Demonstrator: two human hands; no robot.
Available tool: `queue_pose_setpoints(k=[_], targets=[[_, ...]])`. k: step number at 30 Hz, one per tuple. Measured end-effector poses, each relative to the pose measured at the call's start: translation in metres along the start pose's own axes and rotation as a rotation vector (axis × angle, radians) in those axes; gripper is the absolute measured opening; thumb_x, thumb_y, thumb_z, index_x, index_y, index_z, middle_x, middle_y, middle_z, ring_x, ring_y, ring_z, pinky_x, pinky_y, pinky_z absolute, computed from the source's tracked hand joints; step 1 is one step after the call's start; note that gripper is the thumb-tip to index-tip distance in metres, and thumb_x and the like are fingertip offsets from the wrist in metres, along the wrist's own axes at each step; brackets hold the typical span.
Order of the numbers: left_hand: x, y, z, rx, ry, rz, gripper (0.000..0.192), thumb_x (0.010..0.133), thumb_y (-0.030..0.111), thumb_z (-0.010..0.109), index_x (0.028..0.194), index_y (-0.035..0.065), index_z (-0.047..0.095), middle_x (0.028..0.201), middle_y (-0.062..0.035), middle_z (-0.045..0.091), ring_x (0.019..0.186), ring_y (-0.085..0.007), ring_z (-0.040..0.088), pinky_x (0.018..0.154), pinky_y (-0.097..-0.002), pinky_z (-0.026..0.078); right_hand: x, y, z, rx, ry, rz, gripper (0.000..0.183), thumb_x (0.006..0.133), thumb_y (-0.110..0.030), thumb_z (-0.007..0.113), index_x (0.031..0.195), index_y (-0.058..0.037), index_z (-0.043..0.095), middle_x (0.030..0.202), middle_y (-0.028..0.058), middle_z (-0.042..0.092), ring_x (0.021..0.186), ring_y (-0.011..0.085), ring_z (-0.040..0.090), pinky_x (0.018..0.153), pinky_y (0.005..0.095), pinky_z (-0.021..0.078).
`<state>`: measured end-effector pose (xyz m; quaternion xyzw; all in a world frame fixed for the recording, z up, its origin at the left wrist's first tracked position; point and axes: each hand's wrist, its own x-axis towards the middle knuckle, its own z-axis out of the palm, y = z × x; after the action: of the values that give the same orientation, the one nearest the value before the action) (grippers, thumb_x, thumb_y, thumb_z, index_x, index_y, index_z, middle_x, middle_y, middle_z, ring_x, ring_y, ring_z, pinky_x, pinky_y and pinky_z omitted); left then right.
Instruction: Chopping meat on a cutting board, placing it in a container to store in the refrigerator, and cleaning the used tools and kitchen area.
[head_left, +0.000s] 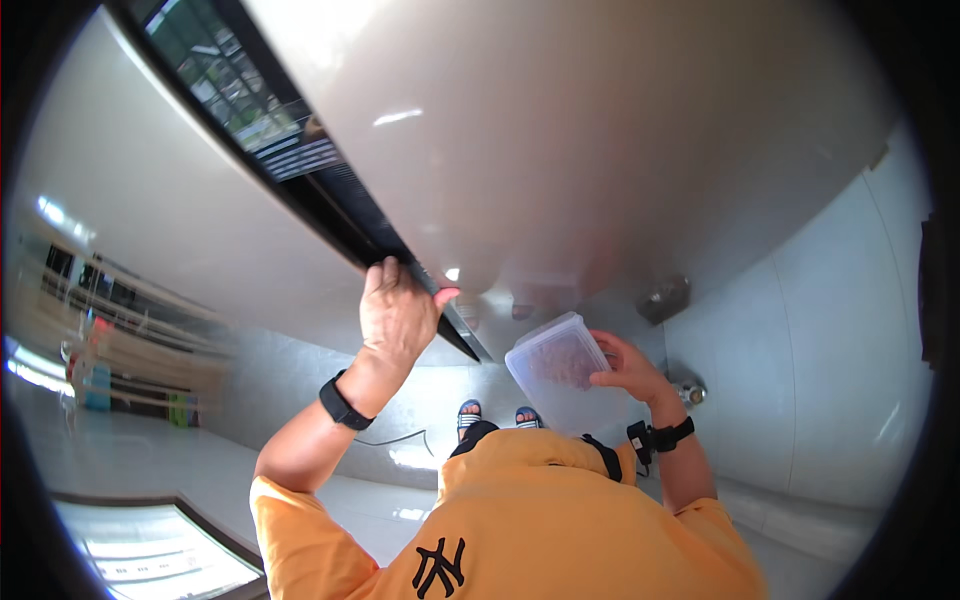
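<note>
My left hand (397, 315) grips the edge of a large glossy beige door panel (562, 150). Its fingers reach into a dark gap (352, 202) and the thumb rests on the panel's side; the fingertips are partly hidden. Left of the gap is a second glossy panel (165, 165); the pair look like appliance doors, perhaps of a refrigerator. Low in front of my body, my right hand (634, 367) holds a translucent plastic food container (555, 367) by its side. The container has a lid, and brownish contents show dimly through it.
White wall tiles (832, 337) line the right side, with a metal fitting (691, 394) low down. A thin dark cable (397, 439) lies near my slide sandals (469, 412). Blurred shelves (142, 315) with several items appear left, possibly reflected. A bright framed pane (157, 547) is at lower left.
</note>
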<state>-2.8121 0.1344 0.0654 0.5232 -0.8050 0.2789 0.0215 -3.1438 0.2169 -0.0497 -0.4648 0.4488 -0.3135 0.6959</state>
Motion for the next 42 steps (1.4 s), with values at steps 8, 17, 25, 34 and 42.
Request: queue_pose_setpoints(k=[8,17,25,34,42], targets=[[0.008,0.006,-0.004,0.022,-0.006,-0.032,0.061,0.089,0.054,0.037,0.080,0.0017,0.068,0.084,-0.0108,0.064,0.095,-0.0254,0.054,0.087,-0.0355,0.035,0.018,-0.006,0.001,-0.009,-0.135,0.038,0.078,0.071,-0.009,0.075,0.138,-0.0030,0.034,0.122,0.0101,0.050,0.108,0.0187,0.053,0.091,0.0326,0.0452],[-0.023,0.020,-0.018,0.000,-0.026,-0.169,0.056,0.086,0.052,0.047,0.060,0.0048,0.063,0.070,-0.0090,0.055,0.078,-0.0229,0.048,0.074,-0.0323,0.035,0.033,0.012,0.015,-0.109,-0.241,0.080,0.078,0.071,-0.009,0.076,0.137,-0.0036,0.035,0.124,0.0118,0.051,0.108,0.0194,0.054,0.091,0.0325,0.0452],[-0.067,0.029,-0.065,-0.191,0.004,-0.299,0.037,0.074,0.038,0.068,0.060,0.0057,0.056,0.066,-0.0060,0.051,0.070,-0.0222,0.050,0.065,-0.0310,0.038,0.071,0.042,0.018,-0.318,-0.268,-0.006,0.079,0.069,-0.018,0.078,0.134,-0.0011,0.038,0.122,0.0144,0.053,0.109,0.0206,0.054,0.092,0.0329,0.0440],[-0.156,0.040,-0.084,-0.274,0.527,-0.987,0.026,0.083,0.022,0.051,0.061,0.0084,0.047,0.067,-0.0069,0.046,0.066,-0.0220,0.046,0.063,-0.0338,0.038,0.131,0.076,0.042,-0.608,-0.131,-0.128,0.080,0.069,-0.020,0.078,0.134,-0.0007,0.037,0.110,0.0144,0.058,0.101,0.0204,0.058,0.086,0.0340,0.0474],[-0.218,0.006,-0.042,-0.681,0.970,-1.539,0.066,0.098,0.052,0.020,0.126,-0.0013,0.047,0.120,-0.0145,0.052,0.112,-0.0241,0.049,0.099,-0.0362,0.033,0.206,0.102,0.106,-0.202,-0.064,-0.040,0.085,0.075,-0.017,0.074,0.140,-0.0029,0.021,0.115,0.0161,0.053,0.098,0.0230,0.057,0.084,0.0328,0.0484]])
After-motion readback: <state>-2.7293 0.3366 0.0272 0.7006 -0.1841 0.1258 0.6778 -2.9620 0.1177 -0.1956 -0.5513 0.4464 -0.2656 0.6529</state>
